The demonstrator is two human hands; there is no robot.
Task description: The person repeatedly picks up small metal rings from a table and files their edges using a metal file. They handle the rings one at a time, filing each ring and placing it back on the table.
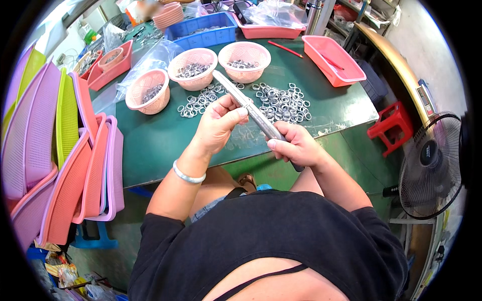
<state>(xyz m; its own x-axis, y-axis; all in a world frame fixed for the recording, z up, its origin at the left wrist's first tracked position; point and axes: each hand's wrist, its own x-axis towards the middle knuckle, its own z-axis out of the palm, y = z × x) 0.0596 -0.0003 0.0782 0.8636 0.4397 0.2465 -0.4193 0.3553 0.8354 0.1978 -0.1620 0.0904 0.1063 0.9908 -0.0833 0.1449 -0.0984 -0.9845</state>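
Gripping a metal rod [251, 108], both right hand [296, 146] and left hand [217, 125] closed; pink baskets [193, 68] hold rings [281, 103].

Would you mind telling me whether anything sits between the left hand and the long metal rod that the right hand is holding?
Nothing visible does. The left hand already has its fingertips on the metal rod, partway along it, while the right hand grips the lower end. The loose metal rings lie on the green table beyond.

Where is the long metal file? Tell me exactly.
In the head view, the long metal file is at centre, gripped by the right hand, left hand touching it, above the green table.
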